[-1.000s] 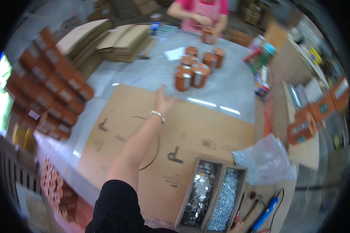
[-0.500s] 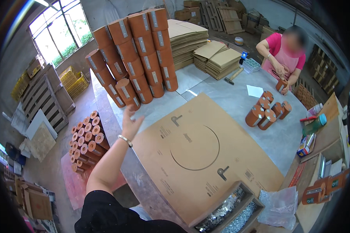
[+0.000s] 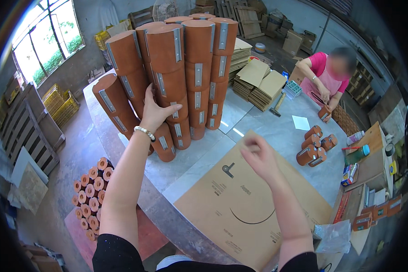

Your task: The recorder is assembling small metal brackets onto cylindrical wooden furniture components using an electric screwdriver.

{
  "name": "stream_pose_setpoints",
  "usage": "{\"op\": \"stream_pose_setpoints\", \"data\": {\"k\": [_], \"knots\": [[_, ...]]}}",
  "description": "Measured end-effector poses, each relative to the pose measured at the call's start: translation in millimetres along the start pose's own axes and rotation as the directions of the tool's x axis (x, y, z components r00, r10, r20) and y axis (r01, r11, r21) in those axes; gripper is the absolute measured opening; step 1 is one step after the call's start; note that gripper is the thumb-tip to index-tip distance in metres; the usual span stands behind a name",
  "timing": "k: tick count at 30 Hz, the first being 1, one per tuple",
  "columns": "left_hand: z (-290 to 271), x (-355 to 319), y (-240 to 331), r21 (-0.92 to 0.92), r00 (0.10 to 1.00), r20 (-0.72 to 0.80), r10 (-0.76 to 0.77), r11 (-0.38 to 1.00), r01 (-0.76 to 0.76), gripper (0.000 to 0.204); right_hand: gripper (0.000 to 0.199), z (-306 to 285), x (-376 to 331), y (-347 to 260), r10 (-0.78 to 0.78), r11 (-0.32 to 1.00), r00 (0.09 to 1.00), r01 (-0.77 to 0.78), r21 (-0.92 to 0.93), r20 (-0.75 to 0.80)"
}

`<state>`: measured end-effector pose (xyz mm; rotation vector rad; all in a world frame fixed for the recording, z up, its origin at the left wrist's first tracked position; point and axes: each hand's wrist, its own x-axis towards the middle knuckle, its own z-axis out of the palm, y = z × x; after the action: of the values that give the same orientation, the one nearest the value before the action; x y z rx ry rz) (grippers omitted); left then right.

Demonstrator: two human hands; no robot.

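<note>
left hand (image 3: 156, 114) wide at brown cylinders (image 3: 166, 50)

Reddish-brown cylinders (image 3: 170, 84) with silvery strips (image 3: 177, 44), tan cardboard (image 3: 254, 195) with black markings (image 3: 228, 170), grey tabletop (image 3: 267, 127)

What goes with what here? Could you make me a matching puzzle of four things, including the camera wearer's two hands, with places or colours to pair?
Things:
1. Left hand
2. Hammer
3. Right hand
4. Crates

Places or colours:
A. Over the cardboard sheet
B. Yellow
C. At the stacked cylinders
D. On the table, beside the cardboard pile

Right pairs: 1-C, 2-D, 3-A, 4-B
</note>
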<state>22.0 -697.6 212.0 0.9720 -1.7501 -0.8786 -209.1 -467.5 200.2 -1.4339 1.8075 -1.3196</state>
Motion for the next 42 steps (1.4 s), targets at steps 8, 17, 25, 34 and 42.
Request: {"op": "stream_pose_setpoints", "data": {"k": [8,17,25,34,42], "knots": [[30.6,11.6,-11.3,0.181,0.970,-0.239,0.042,0.983,0.002,0.105,0.066,111.6,167.6,-10.5,0.003,0.974,0.974,-0.054,-0.222,-0.225],[53.4,17.4,-19.6,0.072,0.924,-0.382,-0.006,0.997,0.036,0.096,0.081,133.4,187.3,-4.2,0.038,0.992,0.965,-0.066,-0.103,-0.258],[46.2,11.6,-17.7,0.017,0.931,-0.365,0.025,1.000,-0.021,0.090,0.085,141.1,188.0,-24.1,0.180,0.954,0.945,-0.235,-0.184,-0.271],[28.1,-13.0,13.5,0.090,0.941,-0.329,0.082,0.994,-0.055,0.087,0.085,162.4,187.8,-18.8,0.011,0.982,0.864,-0.104,-0.158,-0.503],[8.5,-46.0,23.3,-0.069,0.973,-0.231,0.003,0.997,-0.020,0.090,0.074,165.6,186.0,-27.0,-0.005,0.989,0.848,-0.074,-0.128,-0.529]]}}
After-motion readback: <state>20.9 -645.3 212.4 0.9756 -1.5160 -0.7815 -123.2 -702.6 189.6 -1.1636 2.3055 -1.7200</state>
